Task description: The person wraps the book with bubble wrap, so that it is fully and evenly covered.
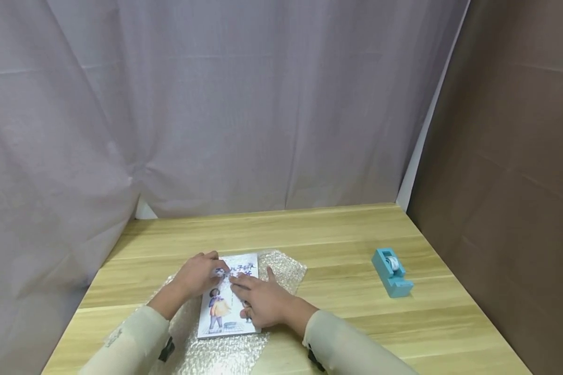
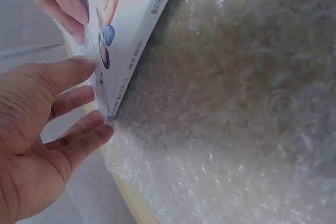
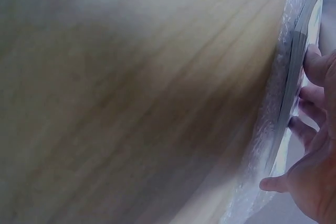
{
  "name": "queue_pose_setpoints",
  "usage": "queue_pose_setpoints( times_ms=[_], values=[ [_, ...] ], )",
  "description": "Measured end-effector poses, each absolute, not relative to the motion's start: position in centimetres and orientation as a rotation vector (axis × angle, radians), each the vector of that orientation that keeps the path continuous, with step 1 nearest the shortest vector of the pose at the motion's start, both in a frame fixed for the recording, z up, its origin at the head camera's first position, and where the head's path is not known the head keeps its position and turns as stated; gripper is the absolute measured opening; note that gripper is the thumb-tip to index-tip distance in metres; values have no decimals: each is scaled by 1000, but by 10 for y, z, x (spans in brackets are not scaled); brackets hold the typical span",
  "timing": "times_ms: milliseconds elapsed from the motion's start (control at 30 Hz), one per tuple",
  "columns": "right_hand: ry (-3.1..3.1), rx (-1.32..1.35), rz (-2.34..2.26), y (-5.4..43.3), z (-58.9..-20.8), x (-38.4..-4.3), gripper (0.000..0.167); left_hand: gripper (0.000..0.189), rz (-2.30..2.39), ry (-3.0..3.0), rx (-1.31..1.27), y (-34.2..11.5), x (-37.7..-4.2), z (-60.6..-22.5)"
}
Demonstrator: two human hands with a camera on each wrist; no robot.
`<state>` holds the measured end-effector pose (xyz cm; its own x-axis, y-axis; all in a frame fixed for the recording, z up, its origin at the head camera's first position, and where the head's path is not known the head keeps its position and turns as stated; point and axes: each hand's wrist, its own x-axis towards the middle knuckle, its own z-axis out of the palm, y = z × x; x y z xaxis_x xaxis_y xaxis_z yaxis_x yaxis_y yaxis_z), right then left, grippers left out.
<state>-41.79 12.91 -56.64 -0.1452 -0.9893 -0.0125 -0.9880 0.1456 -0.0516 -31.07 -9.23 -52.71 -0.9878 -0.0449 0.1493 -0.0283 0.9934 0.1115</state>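
A thin paperback book (image 1: 234, 312) with a white illustrated cover lies on a sheet of bubble wrap (image 1: 216, 357) on the wooden table. My left hand (image 1: 199, 273) is at the book's far left corner, its fingers (image 2: 79, 72) extended over the cover edge and the wrap. Across the right half of the cover rests my right hand (image 1: 265, 299), fingers spread and pointing toward the left hand. The right wrist view shows its fingertips (image 3: 296, 124) at the cover's surface, beside the page edges. Both hands hide parts of the title and a drawn figure.
A blue tape dispenser (image 1: 391, 273) with a roll of tape stands at the right of the table (image 1: 338, 323). Grey cloth (image 1: 216, 114) hangs behind and at the left, and a brown panel (image 1: 502, 182) borders the right side.
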Motion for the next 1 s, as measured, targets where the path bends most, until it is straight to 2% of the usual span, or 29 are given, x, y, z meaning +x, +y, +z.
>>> queue_pose_setpoints(
  times_ms=[267,667,1000],
  values=[
    [2361,-2029,-48,127,-564,-414,73,25,-198,-2978,89,-94,-307,-529],
    [2343,-1987,-51,123,-561,-412,73,26,-91,-2896,-33,-98,-303,-534],
    [2357,-1993,-46,124,-560,-413,79,25,-190,-2856,-54,-98,-302,-537]
  ],
)
